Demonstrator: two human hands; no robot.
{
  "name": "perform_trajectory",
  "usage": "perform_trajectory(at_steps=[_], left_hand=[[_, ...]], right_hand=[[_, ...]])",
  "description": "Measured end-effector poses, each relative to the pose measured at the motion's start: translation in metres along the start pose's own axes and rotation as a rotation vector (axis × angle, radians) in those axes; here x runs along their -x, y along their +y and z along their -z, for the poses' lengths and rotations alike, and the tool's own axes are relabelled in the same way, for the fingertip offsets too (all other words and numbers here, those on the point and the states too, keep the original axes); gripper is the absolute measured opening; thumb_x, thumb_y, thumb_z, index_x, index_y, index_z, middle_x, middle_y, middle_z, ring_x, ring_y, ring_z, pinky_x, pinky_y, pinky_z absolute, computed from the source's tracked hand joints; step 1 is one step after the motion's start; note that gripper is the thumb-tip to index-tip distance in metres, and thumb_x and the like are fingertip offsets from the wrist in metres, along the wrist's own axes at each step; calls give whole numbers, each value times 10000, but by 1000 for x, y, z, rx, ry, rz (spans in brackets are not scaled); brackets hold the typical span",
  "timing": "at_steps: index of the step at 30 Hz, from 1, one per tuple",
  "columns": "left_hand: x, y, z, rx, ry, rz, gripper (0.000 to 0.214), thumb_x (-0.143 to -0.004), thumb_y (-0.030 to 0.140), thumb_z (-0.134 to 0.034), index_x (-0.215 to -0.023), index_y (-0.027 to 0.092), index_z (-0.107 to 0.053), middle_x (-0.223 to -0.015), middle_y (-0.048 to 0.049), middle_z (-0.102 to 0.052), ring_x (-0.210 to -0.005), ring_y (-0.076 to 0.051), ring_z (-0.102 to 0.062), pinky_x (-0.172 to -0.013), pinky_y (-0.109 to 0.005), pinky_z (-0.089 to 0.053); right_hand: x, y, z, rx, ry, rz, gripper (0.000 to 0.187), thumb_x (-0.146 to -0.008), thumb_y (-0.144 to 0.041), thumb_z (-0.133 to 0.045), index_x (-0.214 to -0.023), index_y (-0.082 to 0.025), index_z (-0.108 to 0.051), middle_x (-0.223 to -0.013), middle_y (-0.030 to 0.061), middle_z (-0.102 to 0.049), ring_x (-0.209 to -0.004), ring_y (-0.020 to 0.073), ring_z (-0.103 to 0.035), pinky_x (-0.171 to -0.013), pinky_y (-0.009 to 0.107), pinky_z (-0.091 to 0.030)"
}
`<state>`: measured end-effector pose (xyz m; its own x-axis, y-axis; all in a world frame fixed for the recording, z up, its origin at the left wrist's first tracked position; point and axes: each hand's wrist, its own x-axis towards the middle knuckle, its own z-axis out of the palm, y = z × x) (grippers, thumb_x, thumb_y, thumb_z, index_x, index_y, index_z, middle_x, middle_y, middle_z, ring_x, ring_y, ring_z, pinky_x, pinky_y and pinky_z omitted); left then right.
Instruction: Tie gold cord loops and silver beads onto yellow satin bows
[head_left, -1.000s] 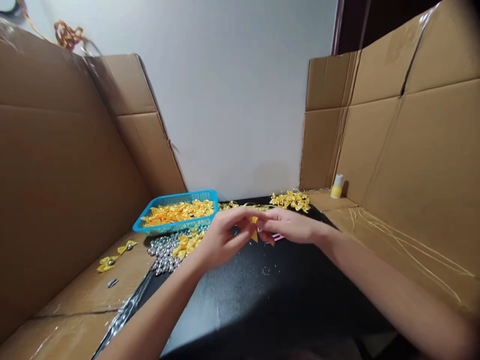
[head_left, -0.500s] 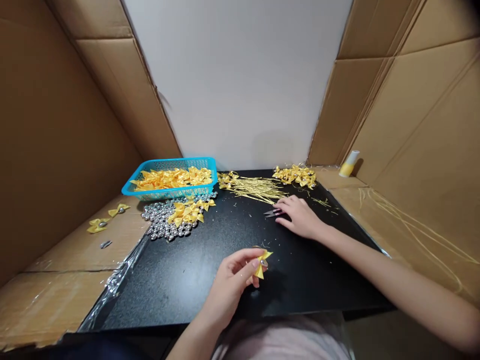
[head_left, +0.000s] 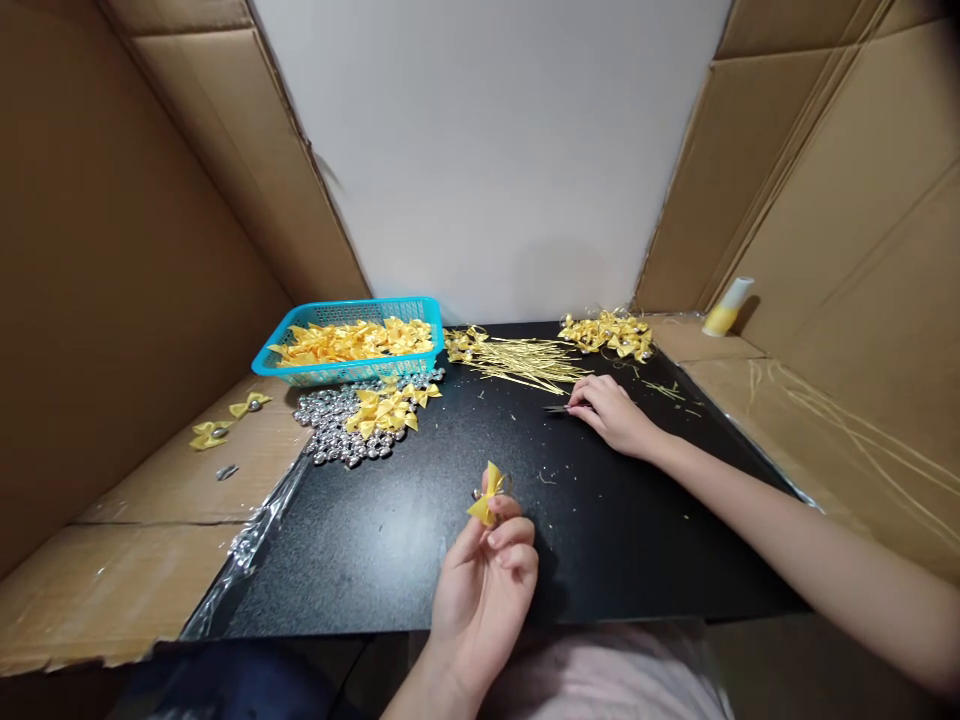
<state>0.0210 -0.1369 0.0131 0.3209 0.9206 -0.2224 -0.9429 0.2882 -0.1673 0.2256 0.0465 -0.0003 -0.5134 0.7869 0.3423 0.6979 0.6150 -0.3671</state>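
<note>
My left hand (head_left: 486, 580) is near the front edge of the black table (head_left: 390, 540), palm up, fingers pinched on a small yellow ribbon bow (head_left: 485, 495) with a silver bead. My right hand (head_left: 613, 414) rests farther back on the table, fingers curled over small scissors (head_left: 556, 408) whose dark tips stick out to the left.
A blue basket (head_left: 352, 340) of yellow bows stands back left, with a heap of silver beads (head_left: 337, 435) and loose bows (head_left: 386, 408) before it. Gold thread pieces (head_left: 521, 360) and more bows (head_left: 609, 333) lie at the back. Cardboard walls close in both sides; a thread spool (head_left: 724, 306) sits right.
My hands parted: the left drew the bow toward me and turned palm up, while the right went down to the table onto the scissors. The view tipped downward.
</note>
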Motion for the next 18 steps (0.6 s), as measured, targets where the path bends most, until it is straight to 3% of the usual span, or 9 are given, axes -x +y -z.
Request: perform_trajectory(at_steps=[4,7,10,13,18], left_hand=[[0,-7,2,-91,26,14,186,-692,29,-722,-799,149,-626,-728,27,-590,-543,-3,-492,-506,-86,-386],[0,-10,9,-398,66,-35,209,-707,152,-764,-889,178,-665,-716,22,-602,-537,-23,-490,-496,-115,-380],[2,-11,14,-845,52,-178,219,-730,261,-763,-923,181,-698,-705,-3,-631,-573,-56,-518,-530,-151,-411],[4,-9,13,-1208,37,-321,205,-749,286,-745,-929,190,-723,-769,-36,-690,-688,-104,-594,-603,-175,-457],[5,-7,7,-1394,89,-330,233,-737,311,-742,-946,208,-742,-872,-60,-732,-788,-172,-667,-696,-239,-513]], right_hand=[[0,3,-3,-12,17,14,98,-904,-282,-506,-834,-220,-534,-949,66,-605,-920,242,-504,-829,402,-411],[-1,4,-3,-13,63,37,136,-913,-269,-479,-790,-217,-504,-899,67,-602,-877,234,-511,-806,379,-419],[-1,0,1,-38,129,37,155,-932,-237,-423,-789,-215,-480,-920,77,-610,-876,225,-532,-800,361,-424],[2,-9,4,10,74,65,144,-934,-234,-428,-802,-214,-480,-954,78,-625,-899,227,-551,-798,358,-414],[6,-18,4,104,9,69,140,-934,-255,-449,-822,-211,-519,-967,79,-624,-920,233,-539,-793,358,-398]])
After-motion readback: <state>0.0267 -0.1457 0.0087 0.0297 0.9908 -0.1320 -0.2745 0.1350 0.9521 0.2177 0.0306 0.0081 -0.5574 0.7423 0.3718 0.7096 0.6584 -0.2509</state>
